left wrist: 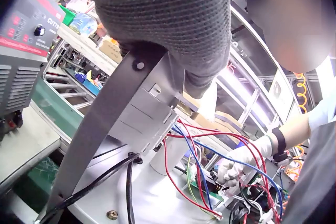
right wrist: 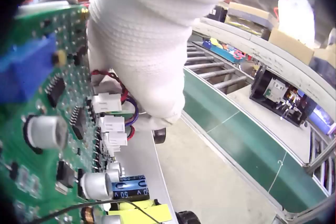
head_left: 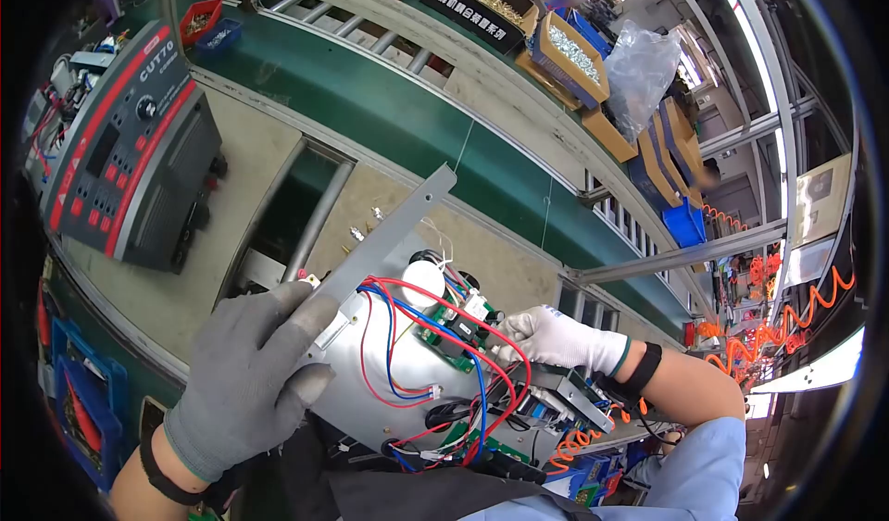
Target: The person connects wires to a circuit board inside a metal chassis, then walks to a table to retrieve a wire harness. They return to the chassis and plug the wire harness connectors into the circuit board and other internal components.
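Our left hand (head_left: 245,373) curls its fingers round the bracket (head_left: 384,243); our right hand (head_left: 565,338) pinches thin wires (right wrist: 126,91). Between both hands' fingers sits the chassis (head_left: 344,382), whose looping red cables (head_left: 530,373) could snag if it tips, straining connectors (right wrist: 112,124).

There are one gray-gloved hand (head_left: 248,373), one white-gloved hand (head_left: 567,338), two black wristbands (head_left: 645,370), one machine marked CUT70 (head_left: 139,150), one metal strip (head_left: 391,229), one white cylinder (head_left: 423,284) and one clear plastic bag (head_left: 641,72). One red bin (head_left: 206,6) and one blue bin (head_left: 215,47) sit at the head view's upper left.
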